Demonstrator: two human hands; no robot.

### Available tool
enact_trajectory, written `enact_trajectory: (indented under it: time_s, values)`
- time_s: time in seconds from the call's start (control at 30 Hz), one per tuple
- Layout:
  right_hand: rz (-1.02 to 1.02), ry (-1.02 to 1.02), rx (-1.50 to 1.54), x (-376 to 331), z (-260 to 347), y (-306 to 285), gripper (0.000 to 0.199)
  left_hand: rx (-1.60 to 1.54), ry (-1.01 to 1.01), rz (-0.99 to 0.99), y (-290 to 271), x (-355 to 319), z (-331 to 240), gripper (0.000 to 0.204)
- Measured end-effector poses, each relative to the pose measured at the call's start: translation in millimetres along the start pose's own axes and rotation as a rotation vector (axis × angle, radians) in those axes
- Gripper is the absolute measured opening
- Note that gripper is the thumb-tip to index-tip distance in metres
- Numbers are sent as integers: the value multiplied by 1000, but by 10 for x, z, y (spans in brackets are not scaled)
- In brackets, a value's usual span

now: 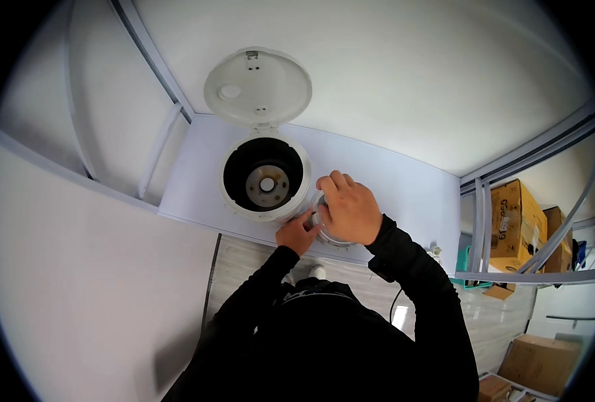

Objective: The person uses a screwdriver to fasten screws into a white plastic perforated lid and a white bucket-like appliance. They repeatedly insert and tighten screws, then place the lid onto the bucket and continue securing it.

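Left grip (299,232), right grip (351,209) on clear container (329,238), white cooker (265,216) (lid (260,90) raised) alongside

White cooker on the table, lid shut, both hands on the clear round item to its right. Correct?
No: the lid is open, swung up in the head view, not shut. The rest stands: white cooker on the table, left hand and right hand on the clear round item to its right.

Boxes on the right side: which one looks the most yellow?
The big cardboard box just past the right end of the table, with dark markings on it. It's golden yellow, while the other boxes look browner.
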State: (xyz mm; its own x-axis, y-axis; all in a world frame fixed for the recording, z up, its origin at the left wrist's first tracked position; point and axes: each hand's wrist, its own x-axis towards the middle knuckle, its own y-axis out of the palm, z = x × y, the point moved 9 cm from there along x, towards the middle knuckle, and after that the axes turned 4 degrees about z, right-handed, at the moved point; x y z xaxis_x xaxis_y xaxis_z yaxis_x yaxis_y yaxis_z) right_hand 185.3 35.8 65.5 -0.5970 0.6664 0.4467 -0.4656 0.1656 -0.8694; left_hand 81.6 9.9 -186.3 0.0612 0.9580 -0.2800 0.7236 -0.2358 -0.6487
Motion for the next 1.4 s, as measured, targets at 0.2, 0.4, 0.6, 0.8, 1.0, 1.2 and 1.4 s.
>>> enact_trajectory:
  time_s: [0.2, 0.4, 0.6, 0.8, 1.0, 1.2, 1.4]
  values:
    - [421, 215, -152, -15, -190, 299, 34, -29, -3, -10, -9, 8, 28, 59]
    - [24, -67, -35, 29, -5, 24, 41, -25, -17, -4, 0, 9, 16, 60]
    - [412, 169, -166, -22, -178, 323, 36, 3, -10, -1, -16, 0, 12, 61]
    - [78, -65, -87, 21, 73, 42, 36, -2, -8, -20, -4, -4, 15, 62]
    - [391, 153, -208, -21, -148, 332, 40, -19, -3, -1, 25, 19, 37, 61]
    - [286, 44, -125, 18, 62, 116, 36, -25, -8, -2, -31, -15, -22, 61]
    - [356, 120, 43, 1, -76, 256, 29, -7, 7, -19, -17, -4, -4, 61]
